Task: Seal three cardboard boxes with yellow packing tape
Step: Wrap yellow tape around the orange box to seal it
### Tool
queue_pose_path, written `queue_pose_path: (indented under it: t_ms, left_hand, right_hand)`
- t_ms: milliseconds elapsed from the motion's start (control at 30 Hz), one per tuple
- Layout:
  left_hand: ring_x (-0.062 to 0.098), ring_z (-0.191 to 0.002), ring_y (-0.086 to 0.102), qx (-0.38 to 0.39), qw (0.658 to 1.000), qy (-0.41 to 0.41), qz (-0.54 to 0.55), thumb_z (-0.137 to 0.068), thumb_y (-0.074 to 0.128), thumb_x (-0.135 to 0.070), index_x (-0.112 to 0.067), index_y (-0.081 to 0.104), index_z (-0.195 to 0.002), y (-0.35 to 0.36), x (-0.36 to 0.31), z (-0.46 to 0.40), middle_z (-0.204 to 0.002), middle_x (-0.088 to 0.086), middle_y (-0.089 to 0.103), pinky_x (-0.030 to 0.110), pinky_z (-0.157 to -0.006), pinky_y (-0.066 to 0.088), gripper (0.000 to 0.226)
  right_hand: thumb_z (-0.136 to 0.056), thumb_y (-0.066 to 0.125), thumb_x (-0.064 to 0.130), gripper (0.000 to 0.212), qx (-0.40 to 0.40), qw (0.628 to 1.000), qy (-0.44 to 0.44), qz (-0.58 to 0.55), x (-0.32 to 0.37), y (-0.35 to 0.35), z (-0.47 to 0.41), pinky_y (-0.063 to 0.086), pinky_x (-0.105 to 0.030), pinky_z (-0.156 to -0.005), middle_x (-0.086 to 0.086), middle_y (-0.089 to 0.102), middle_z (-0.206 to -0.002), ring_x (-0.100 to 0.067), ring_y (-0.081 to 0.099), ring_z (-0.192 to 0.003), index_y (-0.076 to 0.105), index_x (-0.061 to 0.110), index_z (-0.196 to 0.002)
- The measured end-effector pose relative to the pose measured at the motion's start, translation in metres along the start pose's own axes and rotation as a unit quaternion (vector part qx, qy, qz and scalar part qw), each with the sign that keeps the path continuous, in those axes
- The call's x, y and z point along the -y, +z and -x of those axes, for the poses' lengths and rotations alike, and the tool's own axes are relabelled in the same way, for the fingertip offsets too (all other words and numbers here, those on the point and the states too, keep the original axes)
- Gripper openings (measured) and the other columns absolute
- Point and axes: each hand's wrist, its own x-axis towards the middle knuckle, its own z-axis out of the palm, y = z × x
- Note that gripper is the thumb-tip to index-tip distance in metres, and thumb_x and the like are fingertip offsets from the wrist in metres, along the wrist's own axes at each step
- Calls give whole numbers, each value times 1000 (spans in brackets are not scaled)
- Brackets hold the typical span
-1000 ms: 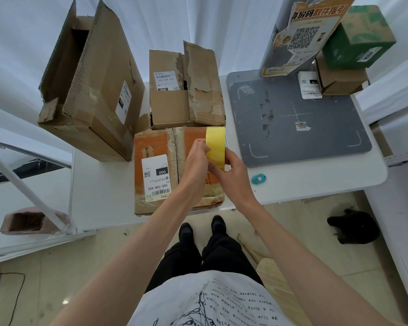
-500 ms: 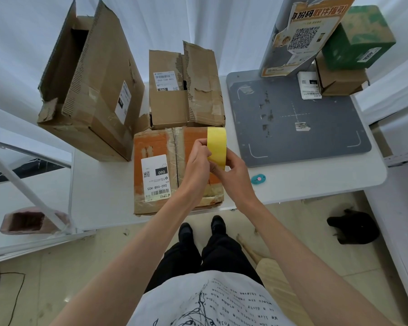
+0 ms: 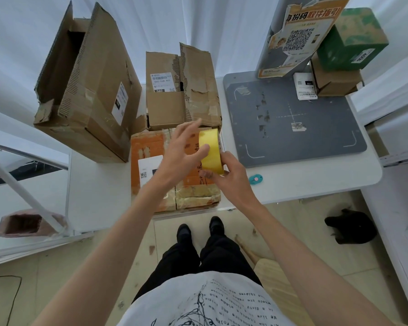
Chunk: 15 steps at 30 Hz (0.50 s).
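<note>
Tape [image 3: 210,150] sits upright in my right hand [image 3: 231,178], fingers curled round its lower edge, just above the orange box [image 3: 151,147]. My left hand [image 3: 183,152] is spread, thumb on the roll, gripping nothing. No yellow strip shows anywhere; behind, the middle box [image 3: 167,107] and tall box [image 3: 92,90] gape unsealed.

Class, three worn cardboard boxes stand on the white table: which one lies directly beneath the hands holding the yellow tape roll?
The flat orange-topped cardboard box nearest the table's front edge; the other two are plain brown and stand behind it.
</note>
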Motion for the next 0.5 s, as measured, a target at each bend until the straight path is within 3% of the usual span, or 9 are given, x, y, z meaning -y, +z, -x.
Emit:
queue_pose_path:
  t_ms: [100, 200, 500]
  left_hand:
    - [-2, -120, 50, 46, 996, 39, -68, -91, 71, -32, -27, 62, -138, -18, -5, -7, -131, -15, 55, 25, -104, 43, 48]
    - [-2, -115, 53, 40, 989, 76, -117, -89, 76, -30, -22, 67, -133, -26, -8, -9, -124, -14, 59, 6, -95, 37, 46]
    - [7, -110, 59, -18, 970, 168, -174, -92, 74, -24, -15, 71, -127, -18, -6, 2, -119, -6, 63, 30, -99, 52, 36]
  right_hand:
    - [-82, 82, 21, 33, 17, 1000, -7, 14, -4, -1, 1, 50, -15, -77, 13, 56, -99, 5, 57, -90, 65, 29, -108]
    - [-81, 82, 24, 37, 17, 1000, -5, 22, -8, -1, 0, 50, -15, -79, 15, 54, -99, 5, 56, -91, 66, 21, -114]
    - [-81, 82, 34, 40, -4, 998, -9, 61, -15, -1, -5, 56, -36, -83, 4, 57, -99, -15, 58, -94, 69, 14, -113]
